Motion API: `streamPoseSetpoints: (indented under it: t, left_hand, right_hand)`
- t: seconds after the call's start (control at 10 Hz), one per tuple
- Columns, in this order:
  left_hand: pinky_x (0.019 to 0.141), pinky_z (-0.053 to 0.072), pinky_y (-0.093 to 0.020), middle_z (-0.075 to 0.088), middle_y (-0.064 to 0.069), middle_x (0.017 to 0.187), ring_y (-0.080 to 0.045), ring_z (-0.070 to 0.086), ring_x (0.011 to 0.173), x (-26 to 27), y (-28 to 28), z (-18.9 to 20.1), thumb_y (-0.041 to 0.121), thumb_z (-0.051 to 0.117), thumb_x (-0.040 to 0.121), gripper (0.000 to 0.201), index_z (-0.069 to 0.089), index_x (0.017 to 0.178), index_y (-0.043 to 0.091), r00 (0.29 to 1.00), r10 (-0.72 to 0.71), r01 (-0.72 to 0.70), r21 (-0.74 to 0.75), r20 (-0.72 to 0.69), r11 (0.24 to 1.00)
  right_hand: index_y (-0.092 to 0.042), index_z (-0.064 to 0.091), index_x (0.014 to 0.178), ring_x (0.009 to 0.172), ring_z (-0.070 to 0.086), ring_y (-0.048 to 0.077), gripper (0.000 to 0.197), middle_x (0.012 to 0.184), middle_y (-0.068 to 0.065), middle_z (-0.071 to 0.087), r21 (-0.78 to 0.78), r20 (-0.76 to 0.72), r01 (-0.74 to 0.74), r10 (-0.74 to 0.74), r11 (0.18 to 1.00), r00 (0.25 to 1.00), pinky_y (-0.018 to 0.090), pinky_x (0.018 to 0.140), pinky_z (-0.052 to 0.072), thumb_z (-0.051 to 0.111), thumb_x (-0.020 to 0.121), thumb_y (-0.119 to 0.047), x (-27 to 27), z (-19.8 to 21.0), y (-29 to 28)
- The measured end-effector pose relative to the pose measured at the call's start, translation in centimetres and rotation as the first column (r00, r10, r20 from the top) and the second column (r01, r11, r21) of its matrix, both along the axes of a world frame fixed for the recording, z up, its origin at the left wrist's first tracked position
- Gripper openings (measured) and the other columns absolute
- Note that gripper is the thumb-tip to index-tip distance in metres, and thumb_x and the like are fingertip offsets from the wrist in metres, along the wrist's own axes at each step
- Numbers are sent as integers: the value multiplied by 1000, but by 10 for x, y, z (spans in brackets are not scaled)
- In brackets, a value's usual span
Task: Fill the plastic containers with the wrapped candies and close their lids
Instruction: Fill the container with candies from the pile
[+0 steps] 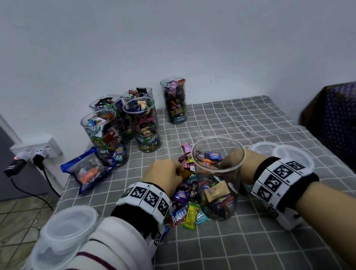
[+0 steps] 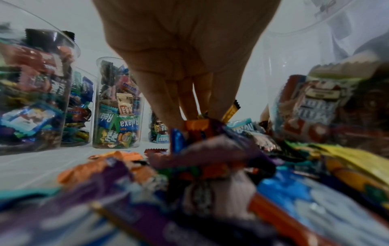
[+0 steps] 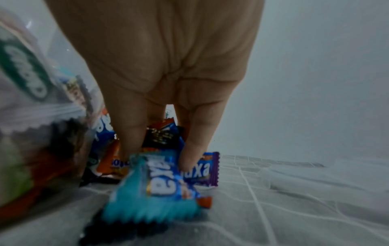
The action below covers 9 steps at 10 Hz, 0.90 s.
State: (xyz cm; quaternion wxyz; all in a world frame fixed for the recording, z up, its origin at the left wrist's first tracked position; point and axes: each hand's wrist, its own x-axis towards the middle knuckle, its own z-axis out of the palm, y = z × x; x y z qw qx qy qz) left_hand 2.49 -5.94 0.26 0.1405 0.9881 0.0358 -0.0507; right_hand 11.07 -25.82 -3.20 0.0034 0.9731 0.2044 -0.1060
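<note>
Open container [image 1: 220,175] upright on table [image 1: 250,252], partly filled with wrapped candies. Loose candy pile [image 1: 187,204] touching container's left side. Left hand [image 1: 162,172] on pile just left of container, fingers [image 2: 168,108] curled down, pinching orange candy [image 2: 196,128]. Right hand [image 1: 244,163] just right of container, fingers [image 3: 130,133] reaching down among candies there; actual grip cannot tell. Five filled containers [image 1: 144,124] behind container, near wall. Lids [image 1: 266,147] right of container; lid stack [image 1: 64,236] far left.
</note>
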Motion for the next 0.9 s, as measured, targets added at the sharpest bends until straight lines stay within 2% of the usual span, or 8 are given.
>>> streamPoseSetpoints:
  t: [0.1,0.2,0.3,0.4,0.5,0.7,0.8,0.9]
  left_hand:
    - [86,48,-33,65,-4,109,-22,58,102,-2,0,1,21,60,89,25,65,113,24,999,25,-24,-33,21,999]
    - [81,45,-31,66,-4,108,-21,58,101,-3,-1,3,22,59,89,25,65,113,23,998,49,-47,-49,46,998]
    - [81,45,-31,66,-5,106,-21,58,100,-4,-3,5,22,58,90,23,65,111,22,995,73,-68,-68,72,995]
    - [80,46,-31,66,-5,103,-21,59,98,-5,-3,5,22,59,89,20,67,107,21,991,94,-84,-103,100,991]
    - [77,46,-31,67,-4,98,-21,59,95,-7,-2,6,22,61,87,16,69,101,21,984,112,-93,-135,138,986]
    - [68,43,-29,63,-3,82,-23,59,85,-12,4,10,18,62,84,13,70,95,19,955,157,-92,-252,251,963]
    - [70,47,-33,62,-1,77,-23,59,81,-16,8,13,17,62,83,9,70,88,18,924,198,-92,-314,326,945]
    - [72,47,-34,67,-6,82,-25,59,81,-19,9,14,16,64,82,9,71,87,13,894,229,-85,-357,384,930]
  right_hand:
    - [-15,69,92,80,63,19,16,85,0,67,172,-40,13,-6,985,999,31,79,53,61,85,-27,-10,12,-1]
    - [-15,71,95,86,64,19,15,88,1,68,271,-47,66,-56,960,997,29,79,52,63,85,-24,-16,22,-5]
    - [-14,70,102,96,63,23,22,101,5,69,247,20,60,-67,967,998,31,83,50,60,87,-26,-18,26,-10]
    - [-17,71,101,96,63,24,25,99,6,69,324,44,63,-82,944,996,32,79,50,62,85,-34,-20,27,-14]
    - [-21,70,107,96,61,21,24,101,4,70,405,75,43,-80,913,994,24,72,39,62,87,-33,-27,35,-18]
    - [-14,72,104,89,62,22,23,93,5,70,720,32,84,-154,689,988,34,77,48,67,86,-28,-34,54,-29]
    - [-18,71,100,84,60,17,15,86,1,67,809,30,75,-170,582,985,28,72,44,68,85,-20,-37,68,-34]
    - [-24,68,98,83,61,11,16,84,-3,68,870,49,40,-167,491,985,14,75,45,68,85,-16,-47,85,-35]
